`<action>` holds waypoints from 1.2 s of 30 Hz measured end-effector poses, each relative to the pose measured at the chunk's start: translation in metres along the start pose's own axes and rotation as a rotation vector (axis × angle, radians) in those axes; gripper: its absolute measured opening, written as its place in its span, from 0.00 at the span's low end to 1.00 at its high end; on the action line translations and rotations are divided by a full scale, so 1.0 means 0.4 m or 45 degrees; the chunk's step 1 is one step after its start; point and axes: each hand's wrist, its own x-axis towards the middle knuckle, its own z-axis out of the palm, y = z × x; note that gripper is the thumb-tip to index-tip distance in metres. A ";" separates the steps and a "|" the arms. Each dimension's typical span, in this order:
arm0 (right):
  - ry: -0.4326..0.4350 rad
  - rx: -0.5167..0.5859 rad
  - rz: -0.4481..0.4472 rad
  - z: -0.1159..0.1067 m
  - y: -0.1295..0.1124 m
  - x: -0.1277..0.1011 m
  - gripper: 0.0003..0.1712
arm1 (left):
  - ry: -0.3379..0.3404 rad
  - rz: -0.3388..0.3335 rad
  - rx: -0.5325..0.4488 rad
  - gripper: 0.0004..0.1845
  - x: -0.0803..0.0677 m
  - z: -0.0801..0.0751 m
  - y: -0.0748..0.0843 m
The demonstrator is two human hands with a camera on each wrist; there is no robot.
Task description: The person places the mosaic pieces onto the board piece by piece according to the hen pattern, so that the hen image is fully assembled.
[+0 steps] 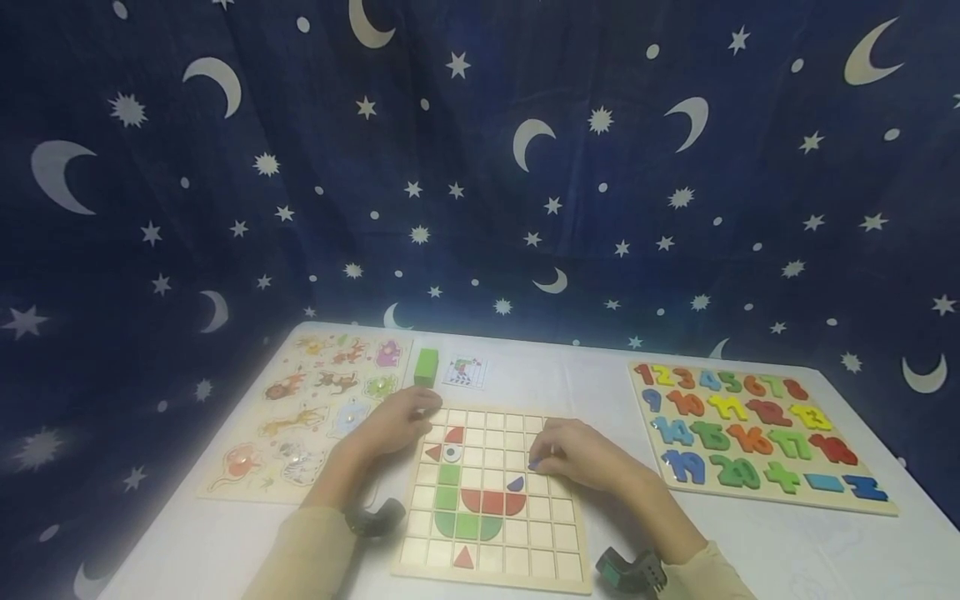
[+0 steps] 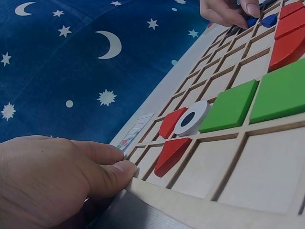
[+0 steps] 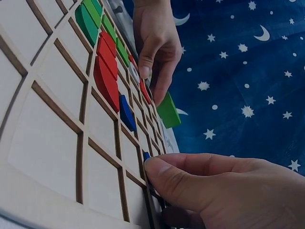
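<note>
A wooden grid board (image 1: 495, 560) lies between the hands, with red, green, white and blue pieces forming a bird-like figure. At its far left corner, my left hand (image 1: 397, 422) grips the edge between thumb and fingers, near a red triangle (image 2: 170, 155) and a white eye piece (image 2: 192, 118). Over the right side of the grid, my right hand (image 1: 581, 452) pinches a small blue piece (image 3: 146, 155), mostly covered by the fingertips. One blue half-round piece (image 1: 515, 483) sits in a cell above the red row (image 1: 492, 502). A lone red triangle (image 1: 463, 557) lies in the bottom row.
Beyond the board are a green block (image 1: 426, 367) and a small picture card (image 1: 465, 372) of a bird figure. An animal puzzle board (image 1: 247, 429) lies left, a number puzzle board (image 1: 750, 425) right. A starry cloth (image 1: 480, 150) hangs behind the table.
</note>
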 end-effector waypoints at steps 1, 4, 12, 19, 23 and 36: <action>-0.001 0.002 -0.003 0.001 0.001 0.000 0.03 | 0.004 0.005 -0.001 0.23 0.000 0.001 -0.001; -0.008 0.009 0.007 0.000 0.008 0.000 0.03 | 0.000 0.001 -0.003 0.23 0.000 0.001 -0.001; 0.014 0.024 0.340 -0.053 0.059 -0.024 0.07 | -0.002 -0.003 -0.008 0.22 0.000 0.002 0.001; 0.010 -0.003 0.464 -0.087 0.121 -0.064 0.15 | 0.000 0.002 0.010 0.22 0.000 0.004 -0.005; -0.019 0.028 0.454 -0.088 0.122 -0.066 0.14 | 0.004 0.010 0.019 0.22 -0.001 0.005 -0.006; -0.071 0.088 0.573 -0.079 0.125 -0.065 0.05 | 0.006 0.053 0.026 0.22 0.000 0.001 -0.004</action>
